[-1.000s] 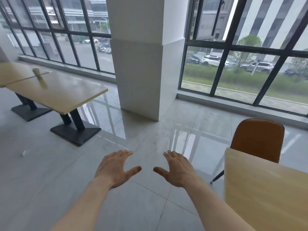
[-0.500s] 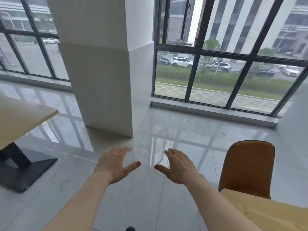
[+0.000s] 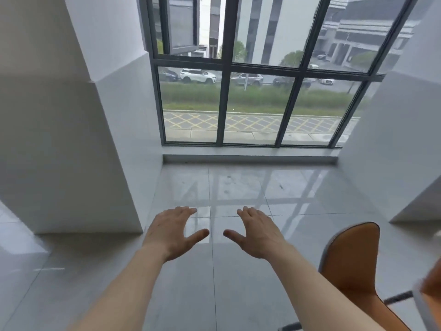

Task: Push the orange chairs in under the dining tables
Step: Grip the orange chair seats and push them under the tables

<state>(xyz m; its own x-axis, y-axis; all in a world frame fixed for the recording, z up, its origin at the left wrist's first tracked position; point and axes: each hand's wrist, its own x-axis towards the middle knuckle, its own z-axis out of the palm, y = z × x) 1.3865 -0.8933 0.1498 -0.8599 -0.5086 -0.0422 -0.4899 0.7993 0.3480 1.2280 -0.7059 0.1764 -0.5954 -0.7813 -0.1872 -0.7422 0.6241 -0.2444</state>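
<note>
An orange chair (image 3: 353,263) stands at the lower right, its back upright and its seat running toward the bottom edge. A second orange shape (image 3: 432,283) at the far right edge is cut off and blurred. My left hand (image 3: 170,231) and my right hand (image 3: 257,231) are stretched out over the floor, palms down, fingers spread, holding nothing. My right hand is left of the chair and apart from it. No dining table is in view.
A white pillar (image 3: 71,139) fills the left side. Another white wall block (image 3: 405,144) stands at the right. A tall dark-framed window (image 3: 250,91) with a low sill closes the far end. Glossy grey floor tiles (image 3: 238,187) lie between them.
The view has swung right: the tables have left the frame, the pillar has shifted to the left, and the orange chair sits lower right. Both hands stay open in front of me.
</note>
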